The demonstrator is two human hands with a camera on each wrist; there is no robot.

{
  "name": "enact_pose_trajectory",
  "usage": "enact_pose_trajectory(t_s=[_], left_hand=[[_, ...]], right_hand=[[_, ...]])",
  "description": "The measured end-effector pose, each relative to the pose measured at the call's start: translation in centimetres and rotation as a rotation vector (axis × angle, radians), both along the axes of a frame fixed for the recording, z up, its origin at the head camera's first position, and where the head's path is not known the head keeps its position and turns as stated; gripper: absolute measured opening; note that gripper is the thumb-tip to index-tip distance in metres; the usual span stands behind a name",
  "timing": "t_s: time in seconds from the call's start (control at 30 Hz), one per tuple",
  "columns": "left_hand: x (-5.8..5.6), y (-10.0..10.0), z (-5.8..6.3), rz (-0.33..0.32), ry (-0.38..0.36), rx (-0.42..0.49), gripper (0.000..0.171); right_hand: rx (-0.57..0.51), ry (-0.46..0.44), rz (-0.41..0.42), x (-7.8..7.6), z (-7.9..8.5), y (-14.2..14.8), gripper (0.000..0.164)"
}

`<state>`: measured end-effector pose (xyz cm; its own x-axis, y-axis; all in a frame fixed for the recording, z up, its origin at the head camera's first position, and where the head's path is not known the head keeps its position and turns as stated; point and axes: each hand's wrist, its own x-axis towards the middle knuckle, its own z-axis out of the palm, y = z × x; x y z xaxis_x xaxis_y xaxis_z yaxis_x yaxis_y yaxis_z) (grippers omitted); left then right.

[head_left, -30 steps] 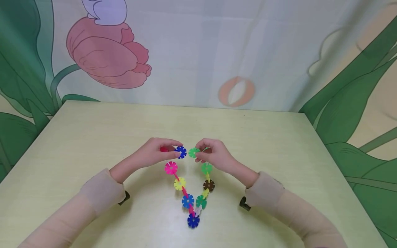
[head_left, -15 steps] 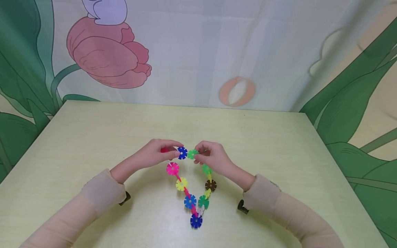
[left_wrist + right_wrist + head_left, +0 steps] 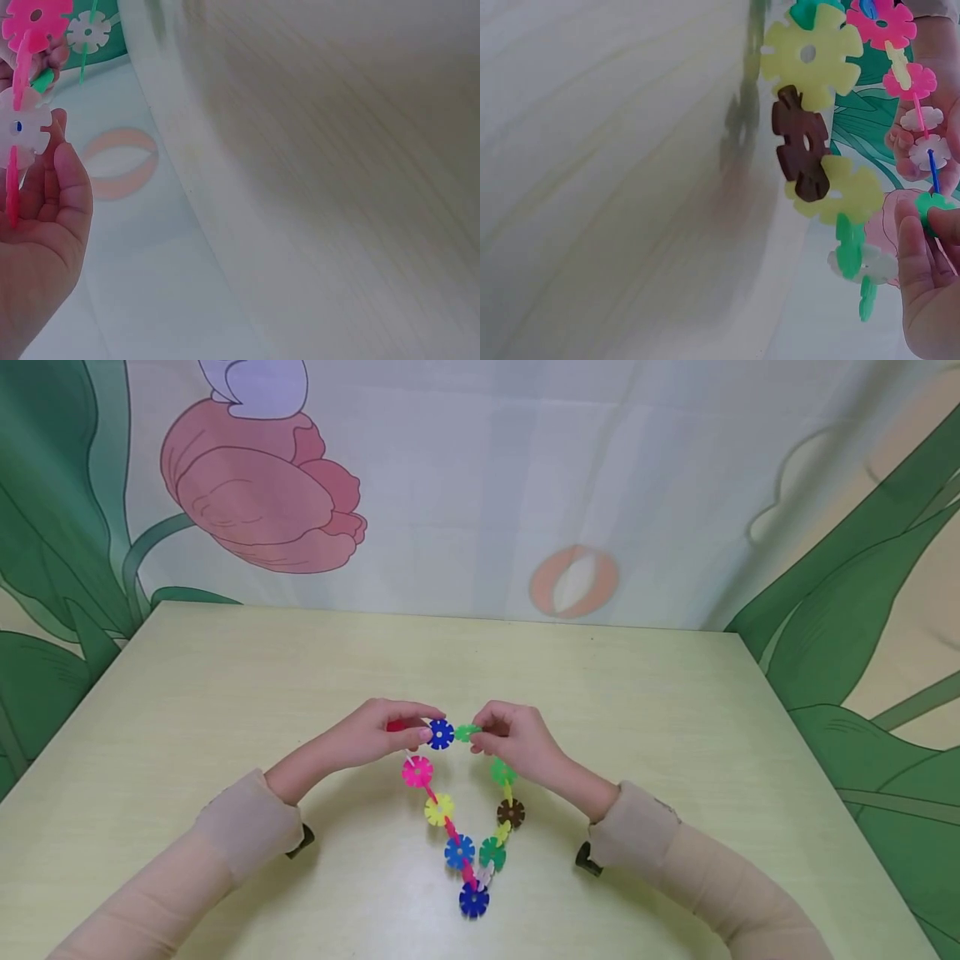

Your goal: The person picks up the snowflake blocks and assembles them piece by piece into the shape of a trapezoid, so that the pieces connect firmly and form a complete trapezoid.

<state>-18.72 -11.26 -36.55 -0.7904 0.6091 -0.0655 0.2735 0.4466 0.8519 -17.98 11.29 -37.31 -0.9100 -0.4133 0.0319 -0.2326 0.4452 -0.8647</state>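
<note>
A chain of notched plastic snowflake discs hangs as a loop in the head view, a dark blue disc (image 3: 474, 900) at its lowest point. My left hand (image 3: 386, 727) pinches the end with another dark blue snowflake disc (image 3: 442, 734) between thumb and fingers. With thumb and forefinger my right hand (image 3: 513, 737) pinches a green snowflake disc (image 3: 466, 732), tilted nearly flat, its edge right at the blue disc's edge. Down the left run a pink disc (image 3: 417, 772) and a yellow disc (image 3: 438, 810); a brown disc (image 3: 802, 142) is on the right side.
Under both hands is a pale wood-grain table (image 3: 300, 652). Behind its far edge hangs a printed cloth (image 3: 450, 485) with a pink flower and green leaves. Dark straps (image 3: 588, 860) show under the cuffs.
My right hand has moved slightly left, bringing the green snowflake disc up against the dark blue one. The green disc has turned from facing the camera to nearly flat. The hanging chain shifted slightly right.
</note>
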Motion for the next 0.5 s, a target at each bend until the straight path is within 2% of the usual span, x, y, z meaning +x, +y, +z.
enact_pose_trajectory(t_s=[0.1,0.33,0.5], left_hand=[[0.0,0.0,-0.1,-0.001,-0.008,0.002,0.039],[0.2,0.2,0.1,-0.003,-0.018,0.004,0.038],[0.4,0.3,0.3,0.0,-0.018,0.016,0.036]], right_hand=[[-0.008,0.009,0.005,0.2,0.2,-0.1,0.003],[-0.019,0.017,0.013,2.0,3.1,-1.1,0.004],[-0.026,0.071,0.005,2.2,3.4,-1.3,0.004]])
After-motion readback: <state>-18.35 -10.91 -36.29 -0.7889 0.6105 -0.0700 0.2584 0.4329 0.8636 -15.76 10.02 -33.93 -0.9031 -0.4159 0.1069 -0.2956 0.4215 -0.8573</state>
